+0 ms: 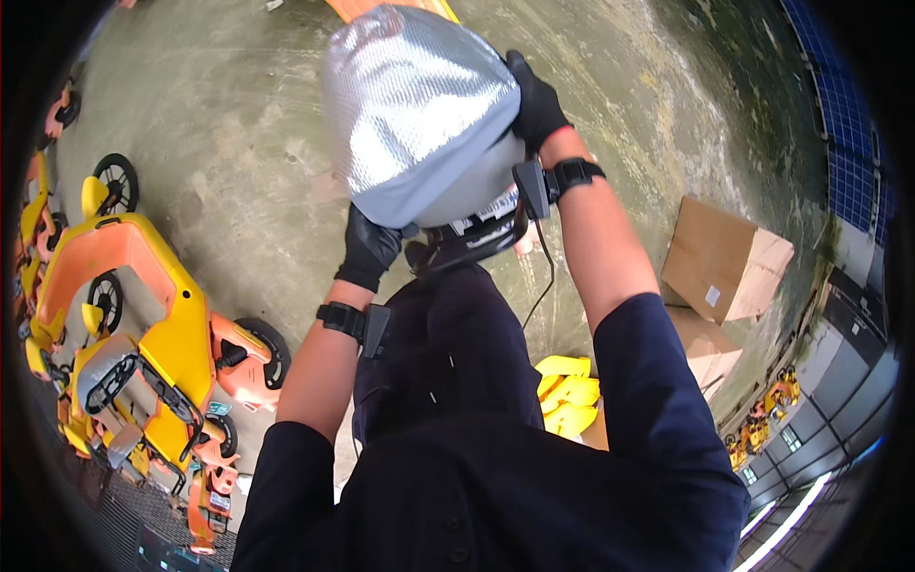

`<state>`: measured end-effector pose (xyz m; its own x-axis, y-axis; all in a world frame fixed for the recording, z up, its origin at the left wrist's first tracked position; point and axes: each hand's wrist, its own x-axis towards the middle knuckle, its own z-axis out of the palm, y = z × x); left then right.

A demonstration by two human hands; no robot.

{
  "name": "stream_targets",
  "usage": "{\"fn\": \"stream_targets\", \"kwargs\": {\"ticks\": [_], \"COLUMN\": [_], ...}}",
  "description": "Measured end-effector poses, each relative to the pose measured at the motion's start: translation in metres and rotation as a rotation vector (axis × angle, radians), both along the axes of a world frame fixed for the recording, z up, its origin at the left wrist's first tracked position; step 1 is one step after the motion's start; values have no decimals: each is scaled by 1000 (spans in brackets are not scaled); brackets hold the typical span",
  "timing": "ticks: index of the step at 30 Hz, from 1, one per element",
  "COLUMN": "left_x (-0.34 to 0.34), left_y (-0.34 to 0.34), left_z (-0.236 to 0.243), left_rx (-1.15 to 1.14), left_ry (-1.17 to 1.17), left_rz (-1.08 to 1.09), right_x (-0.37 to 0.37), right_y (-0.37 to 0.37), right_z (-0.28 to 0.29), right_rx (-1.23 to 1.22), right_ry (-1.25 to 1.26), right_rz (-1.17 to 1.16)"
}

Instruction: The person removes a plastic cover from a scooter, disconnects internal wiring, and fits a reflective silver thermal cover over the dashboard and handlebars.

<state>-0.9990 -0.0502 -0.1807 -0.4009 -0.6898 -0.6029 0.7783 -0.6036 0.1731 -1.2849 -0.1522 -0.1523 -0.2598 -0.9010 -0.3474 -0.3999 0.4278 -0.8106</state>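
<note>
Silver padded cover (pixel 415 105) sits upper centre of the frame, long axis slanting down-right – left hand (pixel 370 246) clamped underneath it, right hand (pixel 537 103) closed on its upper right edge

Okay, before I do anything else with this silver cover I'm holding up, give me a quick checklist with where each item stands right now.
1. Left hand gripping the silver cover at its lower edge: ok.
2. Right hand gripping the cover's far side: ok.
3. Gloves on both hands: ok.
4. Black cable hanging by the right wrist, free of snags: cannot tell.
5. Yellow and orange bike frames clear of the cover: ok.
6. Cardboard boxes out of the way on the floor: ok.
</note>
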Motion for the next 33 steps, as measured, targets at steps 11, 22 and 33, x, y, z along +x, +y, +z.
{"fn": "stream_targets", "kwargs": {"ticks": [11, 22, 33], "left_x": [-11, -20, -14], "left_y": [-6, -3, 18], "left_z": [18, 6, 24], "left_rx": [-401, -194, -195], "left_ry": [-164, -22, -139], "left_rz": [-48, 120, 116], "right_x": [-6, -13, -24], "right_y": [-12, -17, -18], "right_z": [-6, 5, 24], "right_rx": [-88, 118, 298], "right_ry": [258, -37, -1199], "right_rz": [122, 37, -8]}}
